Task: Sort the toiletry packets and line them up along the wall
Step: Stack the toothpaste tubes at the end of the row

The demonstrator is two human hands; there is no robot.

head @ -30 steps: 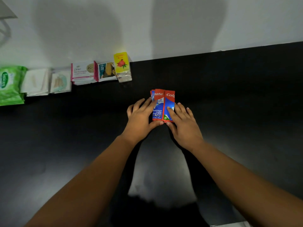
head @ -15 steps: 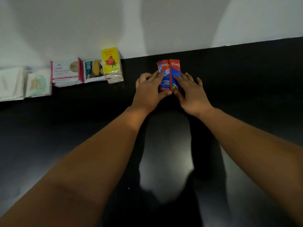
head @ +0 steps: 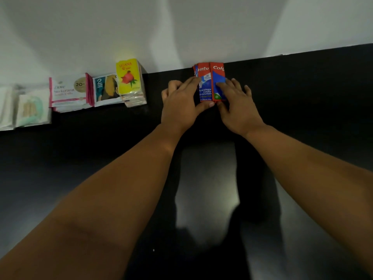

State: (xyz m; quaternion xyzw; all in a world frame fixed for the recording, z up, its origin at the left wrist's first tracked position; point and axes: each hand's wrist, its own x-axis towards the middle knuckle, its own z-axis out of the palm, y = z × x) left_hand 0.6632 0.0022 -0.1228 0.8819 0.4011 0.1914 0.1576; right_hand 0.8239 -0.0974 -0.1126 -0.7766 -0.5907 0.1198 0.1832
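Colgate toothpaste packets fanned, top edges at wall, well right of yellow rose packet stack. Left hand, right hand pinch stack between flat fingers. Risks: fan splays on release; gap breaks row; sideways slide skews packets.

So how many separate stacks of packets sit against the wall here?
6, perhaps more past the left edge: white, pale green, pink-edged, teal and yellow rose stacks, then the red toothpaste packets between both hands.
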